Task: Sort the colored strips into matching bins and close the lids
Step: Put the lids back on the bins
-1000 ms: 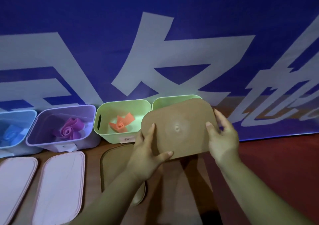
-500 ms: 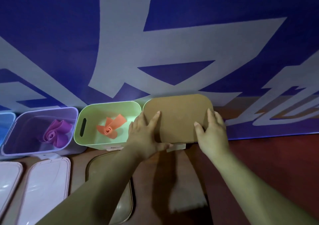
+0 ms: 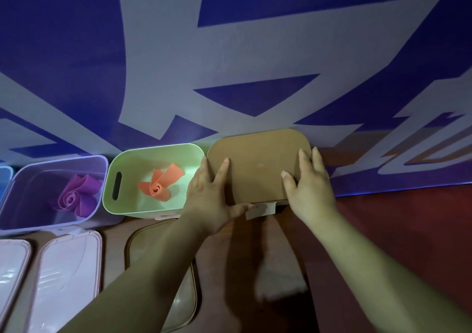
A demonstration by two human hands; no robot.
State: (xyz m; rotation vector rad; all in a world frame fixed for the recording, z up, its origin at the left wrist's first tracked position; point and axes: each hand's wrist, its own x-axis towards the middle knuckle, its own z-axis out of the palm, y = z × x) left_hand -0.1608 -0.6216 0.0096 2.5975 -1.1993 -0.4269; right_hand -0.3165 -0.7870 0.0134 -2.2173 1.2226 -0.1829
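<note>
A brown lid lies flat on the rightmost bin, hiding the bin and whatever is in it. My left hand rests on the lid's left edge with straight fingers, thumb along the front. My right hand presses the lid's right side with straight fingers. To the left stands an open green bin with a rolled orange strip inside. Further left, an open purple bin holds a rolled purple strip. A blue bin shows at the left edge.
A second brown lid lies on the table in front of the green bin, partly under my left forearm. Two pale pink lids lie at the near left. A blue and white banner stands right behind the bins.
The brown lid came down from a tilted hold in the air onto the rightmost green bin and now covers it. Both hands flattened on top of it.
</note>
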